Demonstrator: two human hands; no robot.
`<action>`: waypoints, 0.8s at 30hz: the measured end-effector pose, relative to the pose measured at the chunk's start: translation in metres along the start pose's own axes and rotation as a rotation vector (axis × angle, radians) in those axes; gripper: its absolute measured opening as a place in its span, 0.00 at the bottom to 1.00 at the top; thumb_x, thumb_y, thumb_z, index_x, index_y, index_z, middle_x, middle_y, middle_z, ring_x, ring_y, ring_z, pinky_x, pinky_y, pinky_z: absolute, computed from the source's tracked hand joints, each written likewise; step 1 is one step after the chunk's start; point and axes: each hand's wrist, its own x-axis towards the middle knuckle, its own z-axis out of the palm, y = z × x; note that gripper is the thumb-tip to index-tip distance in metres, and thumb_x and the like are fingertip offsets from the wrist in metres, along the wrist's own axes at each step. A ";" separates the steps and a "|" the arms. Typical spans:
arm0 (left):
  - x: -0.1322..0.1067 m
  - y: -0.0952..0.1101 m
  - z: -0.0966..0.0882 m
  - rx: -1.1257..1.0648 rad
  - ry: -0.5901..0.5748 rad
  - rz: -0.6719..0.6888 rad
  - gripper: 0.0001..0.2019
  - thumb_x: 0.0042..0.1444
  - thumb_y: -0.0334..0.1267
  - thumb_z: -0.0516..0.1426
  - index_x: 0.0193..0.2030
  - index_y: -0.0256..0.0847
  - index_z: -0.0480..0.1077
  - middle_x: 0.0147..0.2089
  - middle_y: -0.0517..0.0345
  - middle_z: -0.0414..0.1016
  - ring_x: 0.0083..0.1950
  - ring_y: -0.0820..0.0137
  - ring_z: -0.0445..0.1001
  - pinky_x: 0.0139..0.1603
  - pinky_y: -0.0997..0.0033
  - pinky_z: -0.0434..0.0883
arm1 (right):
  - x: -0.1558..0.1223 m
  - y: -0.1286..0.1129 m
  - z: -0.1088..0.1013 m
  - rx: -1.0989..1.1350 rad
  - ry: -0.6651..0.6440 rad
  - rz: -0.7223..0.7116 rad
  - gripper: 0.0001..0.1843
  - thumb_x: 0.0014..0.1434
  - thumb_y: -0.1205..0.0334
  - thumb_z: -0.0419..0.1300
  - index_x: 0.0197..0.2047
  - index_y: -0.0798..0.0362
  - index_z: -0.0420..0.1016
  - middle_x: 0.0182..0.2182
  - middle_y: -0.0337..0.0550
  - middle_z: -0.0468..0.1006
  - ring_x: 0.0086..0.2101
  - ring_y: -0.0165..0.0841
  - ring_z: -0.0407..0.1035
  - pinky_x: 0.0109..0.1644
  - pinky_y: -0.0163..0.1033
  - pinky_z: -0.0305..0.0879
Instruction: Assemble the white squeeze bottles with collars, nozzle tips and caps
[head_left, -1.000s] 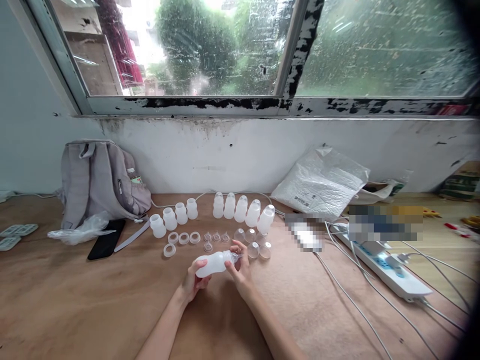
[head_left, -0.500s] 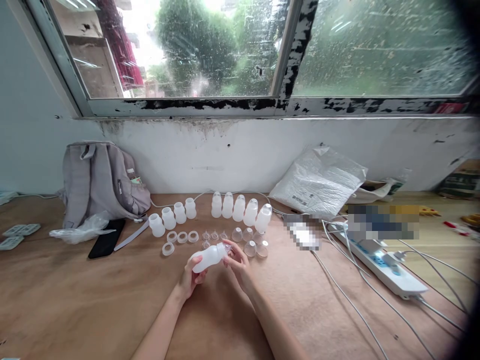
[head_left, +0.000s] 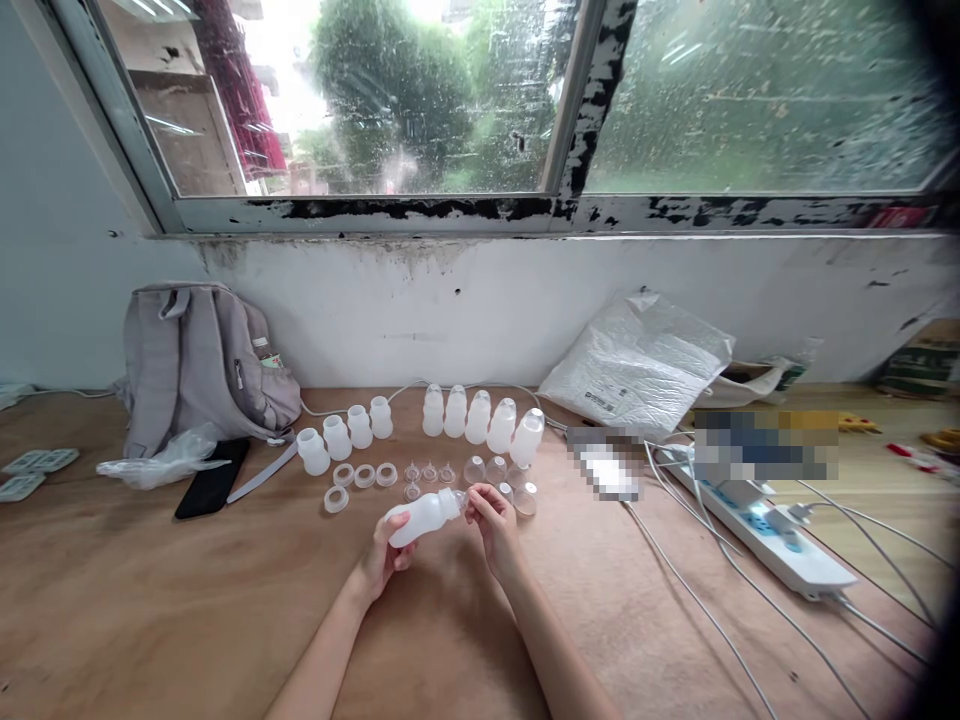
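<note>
My left hand [head_left: 379, 560] is wrapped round a small white bottle [head_left: 422, 517], held tilted with its neck up to the right. My right hand [head_left: 491, 525] pinches at the bottle's top end, fingers closed on its nipple or collar. Behind them on the wooden table [head_left: 150, 600] stand open white bottles [head_left: 341, 436], several capped bottles [head_left: 480, 418], white rings [head_left: 365, 476], clear nipples [head_left: 427, 472] and clear caps [head_left: 525, 497].
A grey backpack [head_left: 202, 360] leans on the wall at the left, with a black phone [head_left: 212, 478] and crumpled plastic before it. A white plastic bag [head_left: 637, 365] lies at the right. A power strip [head_left: 772, 535] and cables run along the right.
The bottle has tilted a little more upright and my right hand has shifted on its top end. My left hand keeps the same grip.
</note>
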 end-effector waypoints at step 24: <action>-0.001 0.001 -0.005 -0.003 -0.328 -0.189 0.27 0.52 0.56 0.43 0.44 0.33 0.65 0.25 0.54 0.72 0.12 0.80 0.58 0.16 0.77 0.52 | 0.006 0.004 -0.005 0.447 -0.026 0.188 0.09 0.43 0.65 0.65 0.30 0.49 0.70 0.28 0.35 0.71 0.31 0.28 0.67 0.34 0.33 0.64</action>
